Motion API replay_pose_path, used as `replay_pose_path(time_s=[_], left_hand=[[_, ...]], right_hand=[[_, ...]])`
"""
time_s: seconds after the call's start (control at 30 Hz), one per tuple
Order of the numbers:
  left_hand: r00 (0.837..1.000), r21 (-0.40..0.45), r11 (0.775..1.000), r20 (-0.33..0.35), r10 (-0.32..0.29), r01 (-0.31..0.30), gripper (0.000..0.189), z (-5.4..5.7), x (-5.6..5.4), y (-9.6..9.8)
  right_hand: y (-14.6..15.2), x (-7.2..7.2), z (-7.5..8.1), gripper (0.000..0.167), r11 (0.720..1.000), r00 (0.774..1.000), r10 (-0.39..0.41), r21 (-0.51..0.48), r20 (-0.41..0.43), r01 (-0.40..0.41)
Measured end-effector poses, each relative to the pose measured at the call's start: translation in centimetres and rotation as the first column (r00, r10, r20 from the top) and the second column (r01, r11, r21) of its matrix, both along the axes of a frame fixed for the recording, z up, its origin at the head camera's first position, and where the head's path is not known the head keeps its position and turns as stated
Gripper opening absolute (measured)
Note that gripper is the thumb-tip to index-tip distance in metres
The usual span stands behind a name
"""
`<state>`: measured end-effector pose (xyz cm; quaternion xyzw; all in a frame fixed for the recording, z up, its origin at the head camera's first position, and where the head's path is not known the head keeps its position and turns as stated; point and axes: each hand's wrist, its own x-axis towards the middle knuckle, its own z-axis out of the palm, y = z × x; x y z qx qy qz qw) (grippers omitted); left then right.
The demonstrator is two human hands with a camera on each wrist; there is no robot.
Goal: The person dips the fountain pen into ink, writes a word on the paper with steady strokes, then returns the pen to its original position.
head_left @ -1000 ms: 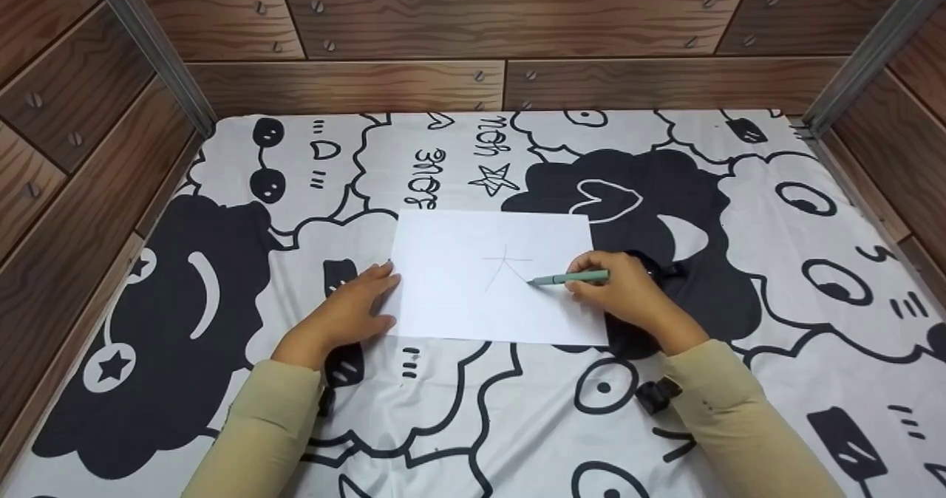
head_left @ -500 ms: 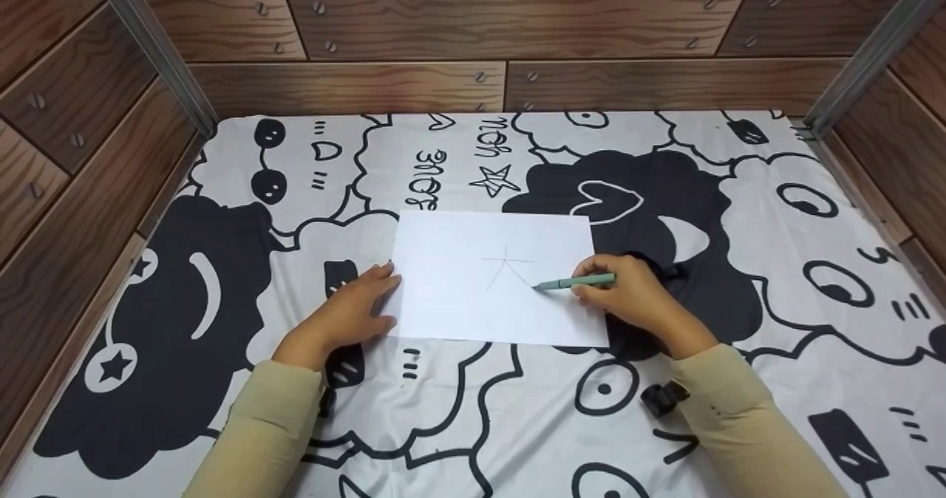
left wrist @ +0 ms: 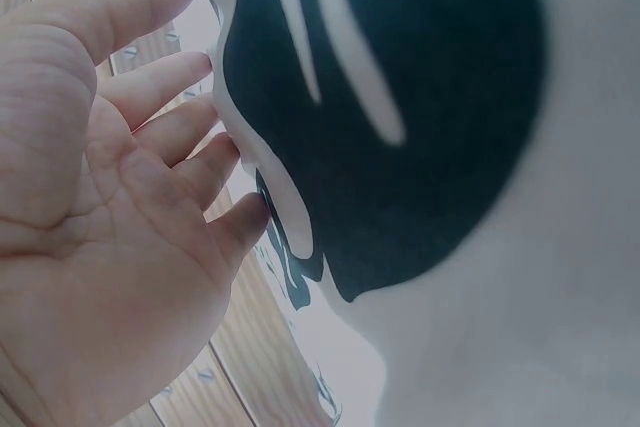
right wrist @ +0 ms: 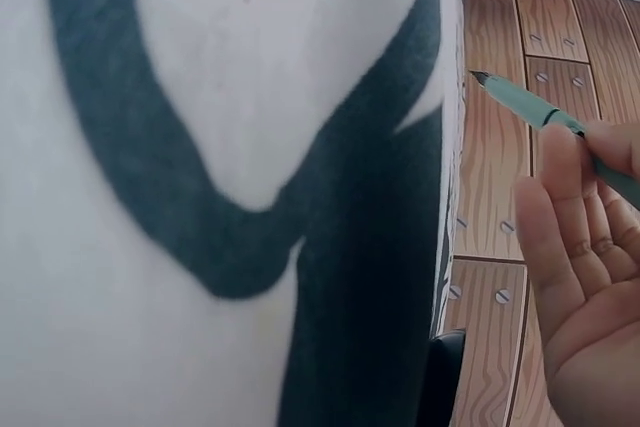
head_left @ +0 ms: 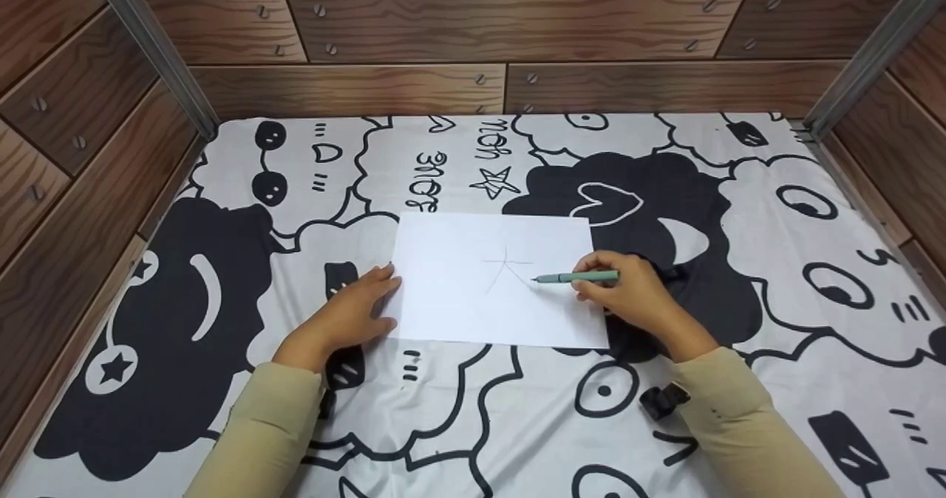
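Note:
A white sheet of paper [head_left: 451,291] lies on the patterned cloth in the head view. Thin drawn lines [head_left: 505,261] on it form an upright stroke, a crossbar and two slanting legs. My right hand [head_left: 624,287] pinches a green pen [head_left: 565,278] between thumb and fingers, its tip close by the right leg's lower end. The right wrist view shows the pen's dark tip and green barrel [right wrist: 530,104] pointing away from the fingers. My left hand [head_left: 351,309] rests at the sheet's left edge with fingers spread; its palm and loosely bent fingers [left wrist: 170,137] show in the left wrist view.
The black-and-white cartoon cloth [head_left: 429,409] covers the table. Wood-plank-patterned walls [head_left: 510,25] rise behind and at both sides, with grey metal posts [head_left: 151,47] in the back corners. A small black device [head_left: 664,400] sits by the right sleeve.
The pen first moved right and down, lengthening the right slanting line. Since then its tip has moved slightly up from the line's end. My left hand and the paper have stayed put.

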<state>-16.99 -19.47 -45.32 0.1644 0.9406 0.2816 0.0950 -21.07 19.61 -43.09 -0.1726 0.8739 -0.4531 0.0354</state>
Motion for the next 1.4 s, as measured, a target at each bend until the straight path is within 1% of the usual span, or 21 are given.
replay_pose_path(time_s=[0.3, 0.37, 0.53, 0.77, 0.8, 1.03, 1.13, 1.2, 1.23, 1.4], left_hand=[[1.0, -0.002, 1.0, -0.005, -0.005, 0.005, 0.059, 0.2, 0.1, 0.0], [1.0, -0.003, 1.0, 0.003, 0.0, 0.0, 0.059, 0.2, 0.1, 0.0], [1.0, -0.011, 1.0, 0.007, 0.001, -0.001, 0.06, 0.1, 0.1, 0.0], [1.0, 0.0, 1.0, -0.007, -0.005, 0.005, 0.06, 0.0, 0.1, -0.1], [1.0, 0.001, 1.0, -0.01, -0.007, 0.007, 0.06, 0.0, 0.1, -0.1], [1.0, 0.002, 1.0, -0.022, -0.012, 0.012, 0.059, 0.1, 0.2, -0.1], [1.0, -0.002, 1.0, -0.022, -0.011, 0.011, 0.059, 0.1, 0.2, 0.0], [1.0, -0.005, 1.0, -0.024, -0.01, 0.01, 0.059, 0.1, 0.2, 0.0], [1.0, -0.006, 1.0, -0.024, -0.01, 0.009, 0.059, 0.1, 0.2, 0.0], [1.0, -0.011, 1.0, -0.023, -0.011, 0.011, 0.059, 0.1, 0.1, 0.0]], right_hand=[[-0.1, -0.1, -0.1, 0.012, 0.997, 0.995, -0.056, -0.063, -0.081, 0.051], [-0.1, -0.1, -0.1, 0.012, 0.996, 0.994, -0.066, -0.073, -0.092, 0.059], [-0.1, -0.2, -0.3, 0.013, 0.992, 0.991, -0.088, -0.102, -0.1, 0.077], [0.1, -0.2, -0.4, 0.015, 0.986, 0.99, -0.105, -0.137, -0.091, 0.092], [0.0, -0.2, -0.3, 0.016, 0.986, 0.99, -0.109, -0.137, -0.092, 0.095], [-0.7, 1.6, 2.6, 0.012, 0.984, 0.978, -0.131, -0.14, -0.162, 0.108], [-0.6, 1.8, 2.8, 0.011, 0.979, 0.971, -0.16, -0.154, -0.176, 0.134], [-0.5, 1.7, 2.7, 0.01, 0.977, 0.966, -0.168, -0.164, -0.195, 0.137], [-0.3, 1.6, 2.4, 0.01, 0.975, 0.965, -0.173, -0.171, -0.2, 0.139], [0.7, 0.4, 0.3, 0.011, 0.969, 0.956, -0.206, -0.177, -0.207, 0.17]])
